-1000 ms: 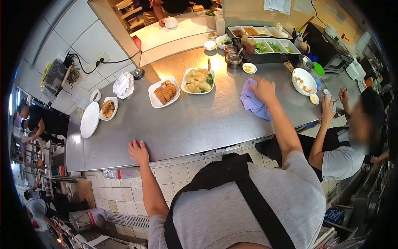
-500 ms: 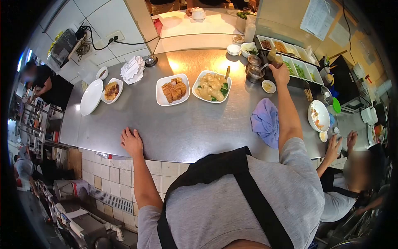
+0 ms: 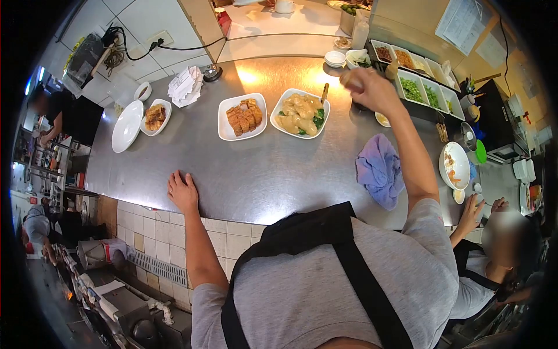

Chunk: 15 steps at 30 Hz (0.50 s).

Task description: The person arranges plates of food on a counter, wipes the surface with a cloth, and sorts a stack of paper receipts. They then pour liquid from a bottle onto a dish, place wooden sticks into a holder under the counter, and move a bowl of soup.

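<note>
My left hand point(image 3: 182, 191) lies flat on the front edge of the steel counter point(image 3: 232, 180), fingers apart, holding nothing. Over the dark jars at the back right is my right hand point(image 3: 372, 90), its fingers curled and blurred around something brownish I cannot make out. Left of it, a square white dish point(image 3: 300, 114) holds pale sauced food over greens, with a gold-coloured handle at its rim. Another square dish point(image 3: 242, 117) holds browned, sliced pieces. A small yellow-filled dish point(image 3: 382, 119) sits just below my right wrist, and a purple cloth point(image 3: 380, 170) lies crumpled beside my forearm.
Topping trays point(image 3: 421, 90) line the back right. White bowls point(image 3: 335, 59) stand near the pass shelf. An oval plate point(image 3: 128, 127) and a dish of food point(image 3: 156, 117) are at left. A co-worker point(image 3: 485, 256) works at right, near a food-stained bowl point(image 3: 454, 166).
My right hand has moved left from the bottles beside the topping trays to above the jars. My left hand remains on the counter edge. The view has shifted slightly.
</note>
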### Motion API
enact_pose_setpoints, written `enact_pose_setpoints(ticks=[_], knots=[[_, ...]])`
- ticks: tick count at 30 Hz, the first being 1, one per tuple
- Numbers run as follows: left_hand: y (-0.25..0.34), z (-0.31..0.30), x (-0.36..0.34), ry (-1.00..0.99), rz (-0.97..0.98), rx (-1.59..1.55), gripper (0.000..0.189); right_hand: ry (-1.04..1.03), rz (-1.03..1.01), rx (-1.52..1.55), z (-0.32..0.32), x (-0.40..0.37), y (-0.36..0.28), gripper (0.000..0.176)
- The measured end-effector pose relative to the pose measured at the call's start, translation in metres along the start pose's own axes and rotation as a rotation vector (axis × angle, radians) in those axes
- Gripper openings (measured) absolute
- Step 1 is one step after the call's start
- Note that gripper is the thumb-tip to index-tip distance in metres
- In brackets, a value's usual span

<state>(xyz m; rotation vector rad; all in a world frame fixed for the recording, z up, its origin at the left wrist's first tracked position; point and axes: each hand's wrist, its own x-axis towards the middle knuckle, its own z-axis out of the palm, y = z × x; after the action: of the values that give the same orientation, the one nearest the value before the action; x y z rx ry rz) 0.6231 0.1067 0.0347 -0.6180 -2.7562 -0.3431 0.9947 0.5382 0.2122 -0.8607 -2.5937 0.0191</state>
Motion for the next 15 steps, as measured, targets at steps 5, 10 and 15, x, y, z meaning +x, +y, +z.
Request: enact_pose_setpoints(ticks=[5,10,15], knots=[[0.001,0.0,-0.001,0.003,-0.011,-0.005,0.05,-0.429,-0.109,-0.221,-0.003,0.001,-0.049,0.045],[0.004,-0.005,-0.002,-0.022,-0.019,0.007,0.051,-0.405,-0.211,-0.235,-0.006,0.006,-0.081,0.034],[0.008,-0.013,-0.001,-0.086,-0.035,-0.006,0.053,-0.323,-0.118,-0.247,0.012,0.012,-0.066,0.03]])
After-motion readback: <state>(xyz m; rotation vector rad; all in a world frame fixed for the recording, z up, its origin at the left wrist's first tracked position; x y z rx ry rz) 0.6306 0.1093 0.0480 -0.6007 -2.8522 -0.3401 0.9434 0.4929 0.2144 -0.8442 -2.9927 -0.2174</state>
